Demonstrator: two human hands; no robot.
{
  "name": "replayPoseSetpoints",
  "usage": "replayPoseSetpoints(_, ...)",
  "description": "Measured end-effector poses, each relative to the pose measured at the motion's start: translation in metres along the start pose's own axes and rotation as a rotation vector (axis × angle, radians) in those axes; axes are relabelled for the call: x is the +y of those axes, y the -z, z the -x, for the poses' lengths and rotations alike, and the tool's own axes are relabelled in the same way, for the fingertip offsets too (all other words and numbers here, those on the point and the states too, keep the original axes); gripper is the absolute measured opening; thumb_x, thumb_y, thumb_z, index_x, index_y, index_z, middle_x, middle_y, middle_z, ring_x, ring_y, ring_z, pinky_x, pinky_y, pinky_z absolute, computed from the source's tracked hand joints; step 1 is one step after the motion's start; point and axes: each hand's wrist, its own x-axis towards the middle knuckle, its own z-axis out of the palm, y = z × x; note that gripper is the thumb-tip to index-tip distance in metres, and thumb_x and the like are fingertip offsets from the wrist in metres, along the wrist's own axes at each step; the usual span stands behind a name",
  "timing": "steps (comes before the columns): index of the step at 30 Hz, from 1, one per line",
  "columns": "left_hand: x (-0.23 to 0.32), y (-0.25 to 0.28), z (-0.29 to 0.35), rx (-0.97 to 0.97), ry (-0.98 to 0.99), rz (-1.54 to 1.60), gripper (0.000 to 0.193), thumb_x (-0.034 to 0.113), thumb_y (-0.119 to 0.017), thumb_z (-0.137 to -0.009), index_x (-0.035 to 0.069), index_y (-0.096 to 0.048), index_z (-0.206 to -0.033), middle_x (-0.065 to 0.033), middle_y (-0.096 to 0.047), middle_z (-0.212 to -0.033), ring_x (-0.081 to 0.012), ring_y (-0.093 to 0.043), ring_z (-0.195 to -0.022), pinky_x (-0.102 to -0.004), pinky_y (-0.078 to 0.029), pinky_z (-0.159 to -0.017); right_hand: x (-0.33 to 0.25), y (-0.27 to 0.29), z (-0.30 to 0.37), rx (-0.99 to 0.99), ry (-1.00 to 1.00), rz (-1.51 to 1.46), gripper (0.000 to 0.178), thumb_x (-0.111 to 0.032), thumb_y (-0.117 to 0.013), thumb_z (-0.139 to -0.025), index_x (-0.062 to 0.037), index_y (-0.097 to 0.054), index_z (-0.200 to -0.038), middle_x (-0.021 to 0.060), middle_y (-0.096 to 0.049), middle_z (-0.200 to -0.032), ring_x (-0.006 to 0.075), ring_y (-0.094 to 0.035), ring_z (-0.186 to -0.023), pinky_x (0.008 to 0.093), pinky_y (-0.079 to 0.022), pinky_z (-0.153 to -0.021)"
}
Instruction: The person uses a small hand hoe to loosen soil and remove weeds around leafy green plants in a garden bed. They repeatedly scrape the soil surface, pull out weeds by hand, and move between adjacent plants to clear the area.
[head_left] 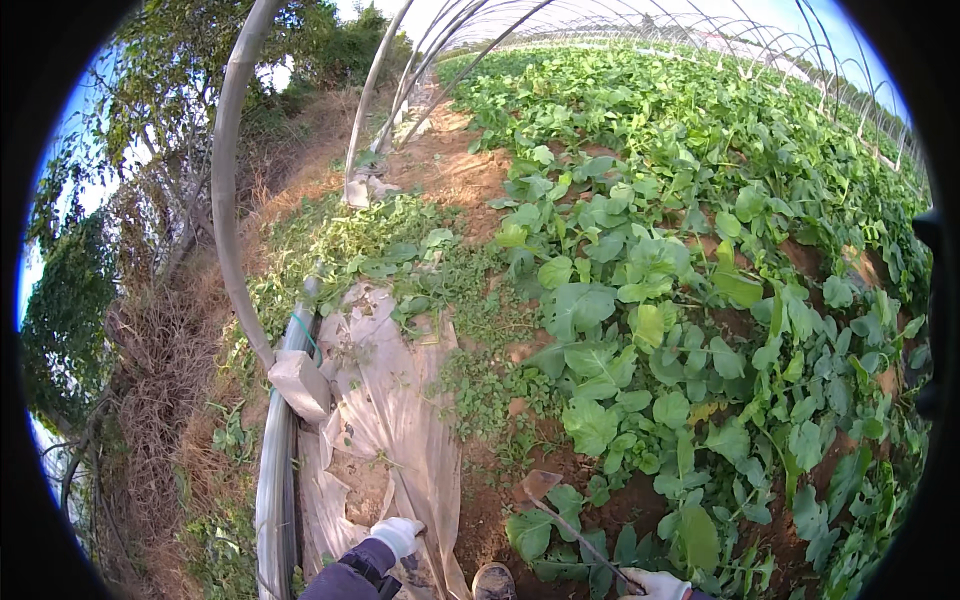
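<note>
Both low: left hand (398, 537) over sheeting (405, 410), right hand (656, 585) around hoe handle (580, 537)

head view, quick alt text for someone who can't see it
A gloved right hand grips a hoe-like tool beside leafy green plants; the gloved left hand is over a torn, pale ground sheet. Curved hoops stand at left and beyond.

No words, numbers or signs can be read here. There are no letters I can make out on the pale block (300, 387), the torn sheet (405, 430), the shoe (493, 582) or the tool (541, 485) with the long handle.
</note>
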Motion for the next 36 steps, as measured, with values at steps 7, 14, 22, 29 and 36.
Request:
replayPoseSetpoints(7,-0.091,-0.036,0.039,-0.201,-0.147,-0.074,0.035,0.036,-0.050,-0.080,0.017,-0.059,-0.108,-0.0141,-0.061,-0.104,-0.0313,-0.057,-0.099,-0.0408,-0.043,-0.086,-0.004,0.061,-0.019,0.069,0.067,0.576,0.049,-0.027,-0.053,-0.082,-0.0092,-0.045,-0.127,0.0162,-0.056,-0.113,0.0287,-0.054,-0.104,0.0318,-0.040,-0.091)
replayPoseSetpoints(14,-0.103,-0.042,0.040,-0.140,0.084,0.041,0.033,0.035,-0.045,-0.082,0.016,-0.061,-0.104,-0.0129,-0.060,-0.108,-0.0322,-0.056,-0.101,-0.0408,-0.043,-0.087,0.025,0.073,-0.030,0.231,0.339,0.684,0.049,-0.028,-0.059,-0.078,-0.0065,-0.050,-0.120,0.0137,-0.059,-0.110,0.0271,-0.056,-0.102,0.0319,-0.044,-0.087)
replayPoseSetpoints(22,-0.080,-0.116,0.048,-0.223,0.063,0.064,0.041,0.038,-0.050,-0.078,0.017,-0.057,-0.112,-0.0150,-0.060,-0.106,-0.0321,-0.057,-0.099,-0.0397,-0.046,-0.084,-0.004,0.058,0.010,0.214,0.202,0.722,0.047,-0.035,-0.061,-0.078,-0.0090,-0.055,-0.115,0.0139,-0.059,-0.111,0.0258,-0.058,-0.099,0.0311,-0.044,-0.085)
replayPoseSetpoints(29,-0.053,-0.225,0.111,-0.450,-0.086,0.419,0.039,0.034,-0.056,-0.076,0.010,-0.059,-0.108,-0.0157,-0.063,-0.097,-0.0342,-0.058,-0.092,-0.0424,-0.047,-0.079,-0.026,0.029,0.003,0.181,0.135,0.789,0.045,-0.033,-0.065,-0.071,-0.0074,-0.057,-0.107,0.0162,-0.062,-0.101,0.0321,-0.058,-0.094,0.0361,-0.046,-0.079)
replayPoseSetpoints(36,0.033,-0.208,0.068,-0.448,-0.159,0.538,0.040,0.032,-0.055,-0.078,0.009,-0.056,-0.111,-0.0142,-0.062,-0.098,-0.0322,-0.059,-0.090,-0.0405,-0.047,-0.078,-0.057,0.022,-0.016,0.034,-0.177,0.754,0.051,-0.029,-0.062,-0.071,-0.0101,-0.052,-0.117,0.0061,-0.058,-0.076,0.0215,-0.056,-0.069,0.0310,-0.044,-0.064)
